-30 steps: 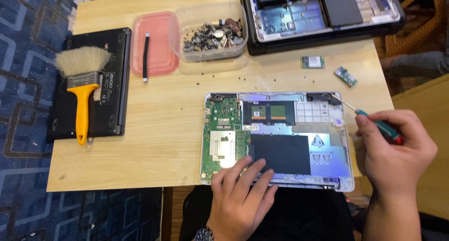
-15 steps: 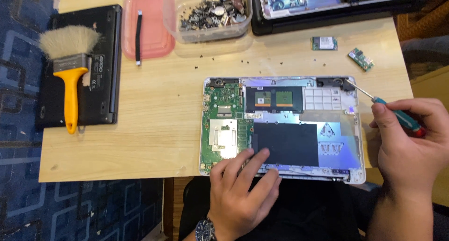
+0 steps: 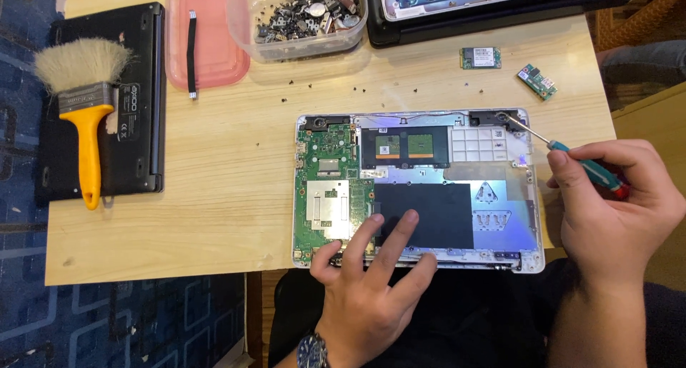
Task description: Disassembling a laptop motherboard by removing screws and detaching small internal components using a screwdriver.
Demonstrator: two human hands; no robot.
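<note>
Opened laptop chassis (image 3: pixel 418 189) lies bottom-up at the near edge of the wooden table (image 3: pixel 214 196), toward its right side, with its green circuit board (image 3: pixel 330 189) on the left, a black battery panel (image 3: pixel 423 214) in the middle and a bare silver shell on the right.

From the head camera, the left hand (image 3: pixel 368 289) rests spread and released on the chassis's near edge, its fingertips touching the black panel and the lower part of the board, grasping nothing. The right hand (image 3: pixel 614 211) is clenched around a screwdriver (image 3: pixel 564 153) with a teal and red handle, and the thin shaft slants up-left so that its tip meets the far right corner of the chassis.

Near the far right corner of the table lie two small green circuit cards (image 3: pixel 507 66), apart from each other. A clear tub of screws and metal scraps (image 3: pixel 304 18) stands at the far edge, with a pink lid (image 3: pixel 207 43) just beside it carrying a black strip. Loose screws dot the wood between the tub and the chassis. On the left edge a yellow-handled brush (image 3: pixel 82 103) lies on a closed black laptop (image 3: pixel 139 103). Another opened device (image 3: pixel 493 3) sits at the far edge.
</note>
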